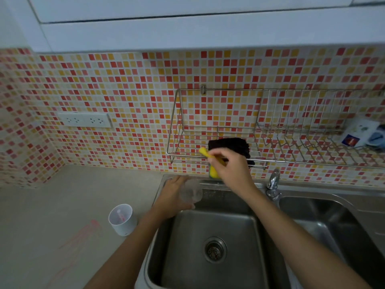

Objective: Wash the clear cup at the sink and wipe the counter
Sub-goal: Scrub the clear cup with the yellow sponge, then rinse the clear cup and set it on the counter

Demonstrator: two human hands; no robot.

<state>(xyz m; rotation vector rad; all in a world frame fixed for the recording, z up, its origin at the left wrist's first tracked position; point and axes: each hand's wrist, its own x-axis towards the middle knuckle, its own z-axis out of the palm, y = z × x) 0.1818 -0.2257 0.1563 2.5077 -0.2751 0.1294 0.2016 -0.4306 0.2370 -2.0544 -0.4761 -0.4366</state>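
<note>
My left hand [171,195] holds the clear cup [191,192] at the back left corner of the left sink basin [187,257], with the cup tilted toward the basin. My right hand [233,170] is raised behind the basin, just under the wall rack. Its fingers are closed on a yellow item [212,171] whose thin yellow end sticks up to the left. I cannot tell whether this is a bottle or a brush. The beige counter [41,205] to the left carries pink smears [83,236].
A white cup [123,219] with pink marks inside stands on the counter by the sink's left rim. A black cloth [229,144] lies in the wire wall rack [291,147]. The faucet [274,182] stands between the two basins. A power outlet [85,119] sits on the tiled wall.
</note>
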